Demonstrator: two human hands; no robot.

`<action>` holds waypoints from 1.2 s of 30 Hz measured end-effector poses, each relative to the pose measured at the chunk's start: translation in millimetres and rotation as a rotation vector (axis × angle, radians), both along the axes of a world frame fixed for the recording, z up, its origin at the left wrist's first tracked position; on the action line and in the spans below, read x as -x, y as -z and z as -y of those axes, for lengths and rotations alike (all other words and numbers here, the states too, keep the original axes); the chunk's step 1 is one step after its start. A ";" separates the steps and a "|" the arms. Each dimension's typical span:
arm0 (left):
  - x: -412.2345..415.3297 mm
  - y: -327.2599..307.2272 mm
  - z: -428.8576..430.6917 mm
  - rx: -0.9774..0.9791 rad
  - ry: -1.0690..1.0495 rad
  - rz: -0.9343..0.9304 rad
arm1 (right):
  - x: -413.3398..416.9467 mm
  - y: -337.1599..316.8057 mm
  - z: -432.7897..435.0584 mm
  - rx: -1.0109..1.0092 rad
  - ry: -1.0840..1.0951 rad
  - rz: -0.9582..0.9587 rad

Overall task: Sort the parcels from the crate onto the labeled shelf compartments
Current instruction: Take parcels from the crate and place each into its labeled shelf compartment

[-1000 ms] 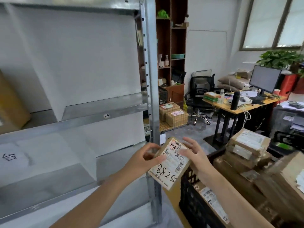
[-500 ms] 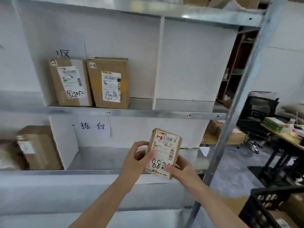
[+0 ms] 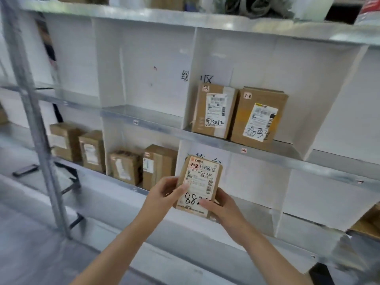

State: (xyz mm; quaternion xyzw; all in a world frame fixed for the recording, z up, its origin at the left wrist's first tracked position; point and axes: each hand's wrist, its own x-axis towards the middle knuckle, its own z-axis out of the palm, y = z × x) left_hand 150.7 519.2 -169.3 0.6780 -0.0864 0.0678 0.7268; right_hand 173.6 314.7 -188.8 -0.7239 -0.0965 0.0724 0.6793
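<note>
SORTING AT THE RACK: A person's left hand (image 3: 164, 194) and right hand (image 3: 222, 204) gripped a small brown cardboard parcel (image 3: 200, 182) with a white shipping label and a red "1-2" sticker. The fingers were curled round its left edge and lower right corner, with both thumbs pressed on the label. The parcel was held upright in the air, just below and left of the small red "1-3" tag (image 3: 243, 150) on the grey metal shelf edge. Just above that tag stood a brown cardboard box marked "1-3" (image 3: 259, 118). A second shelf-edge tag (image 3: 135, 122), well to the upper left of the first, was too blurred to read. Misfiling looked the likeliest slip, since the sticker did not match the nearest tag. A hurried reach could also have toppled the standing box.
</note>
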 end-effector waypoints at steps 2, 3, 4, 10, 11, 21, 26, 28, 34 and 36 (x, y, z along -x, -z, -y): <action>3.5 0.1 -35.2 -0.009 -0.082 0.011 | -9.4 -3.1 -37.1 -0.005 -0.073 0.012; 5.5 0.5 -51.8 -0.014 -0.120 0.012 | -13.7 -4.5 -54.5 -0.008 -0.108 0.018; 7.2 0.8 -67.5 -0.027 -0.155 0.012 | -18.1 -6.1 -71.2 -0.014 -0.139 0.023; 2.3 -1.8 -147.4 -0.129 -0.358 0.012 | -56.6 -13.2 -156.1 -0.059 -0.247 0.026; -2.1 -3.6 -157.0 -0.142 -0.372 0.011 | -65.8 -13.9 -167.3 -0.063 -0.256 0.020; -110.8 -46.5 -220.2 -0.272 -0.367 0.073 | -179.3 -51.8 -236.3 -0.127 -0.202 0.077; -182.0 -71.2 -242.5 -0.251 -0.356 0.118 | -249.1 -88.8 -258.6 -0.047 -0.155 0.208; -207.5 -76.5 -250.0 -0.273 -0.370 0.118 | -277.5 -97.2 -267.9 -0.031 -0.116 0.230; -273.3 -83.6 -273.6 -0.324 -0.403 0.121 | -343.5 -108.4 -291.8 -0.017 -0.120 0.251; -293.0 -85.3 -283.7 -0.322 -0.383 0.128 | -360.7 -111.2 -298.7 0.002 -0.124 0.233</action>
